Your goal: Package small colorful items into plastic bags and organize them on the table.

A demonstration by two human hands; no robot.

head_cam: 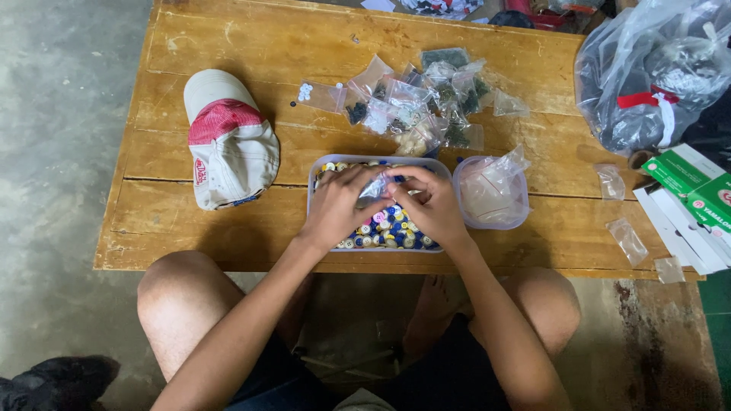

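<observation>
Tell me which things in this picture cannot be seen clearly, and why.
- Small clear bag, head view: mostly covered by the left hand and right hand.
- Tray of coloured buttons: middle hidden under both hands.
- Green boxes: cut off by the right edge.
- Small filled bags: contents too small to identify.

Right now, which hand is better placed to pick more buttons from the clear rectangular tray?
Probably the right hand: its fingers hang over the exposed coloured buttons, while the left hand pinches the small clear plastic bag.
</observation>
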